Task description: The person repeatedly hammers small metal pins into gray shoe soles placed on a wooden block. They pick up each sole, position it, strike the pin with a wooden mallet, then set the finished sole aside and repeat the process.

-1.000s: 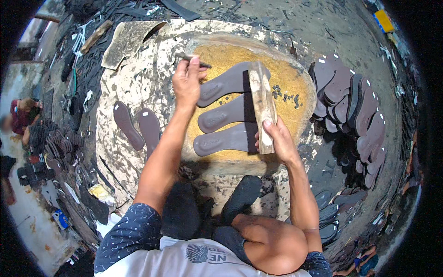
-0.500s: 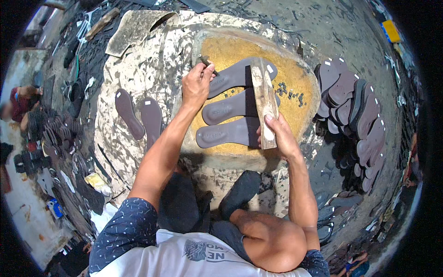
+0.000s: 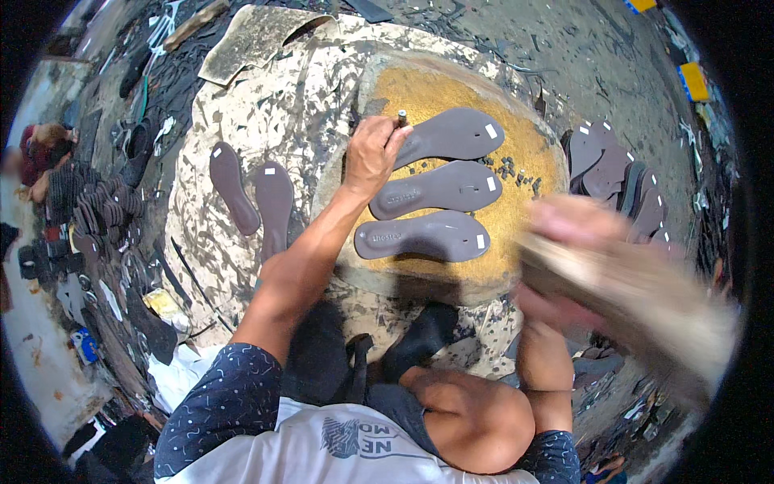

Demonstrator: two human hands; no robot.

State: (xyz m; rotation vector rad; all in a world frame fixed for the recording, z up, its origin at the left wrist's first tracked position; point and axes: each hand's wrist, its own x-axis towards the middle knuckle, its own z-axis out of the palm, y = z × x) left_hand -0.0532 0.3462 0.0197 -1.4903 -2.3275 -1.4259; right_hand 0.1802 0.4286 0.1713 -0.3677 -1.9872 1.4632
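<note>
Three dark grey sandal soles lie side by side on a yellow-topped block (image 3: 516,218): a far sole (image 3: 455,133), a middle sole (image 3: 443,187) and a near sole (image 3: 419,235). Each bears a white sticker and a small mark or hole at its wide end. My left hand (image 3: 371,161) is closed round a short metal punch (image 3: 402,118) at the narrow end of the far sole; its lower tip is hidden. Off to the right, my right hand (image 3: 576,219) grips a wooden bar (image 3: 637,282), raised toward the camera and smeared by motion.
Small black offcuts (image 3: 508,168) are scattered beside the far sole. Two more soles (image 3: 276,202) lie on the stained sheet (image 3: 201,161) at left. A heap of stickered soles (image 3: 605,173) is at right, partly behind the bar. Dark scraps litter the floor around.
My right hand has swung the wooden bar off the soles, up and to the right, uncovering their wide ends. The punch in my left hand now stands more upright.
</note>
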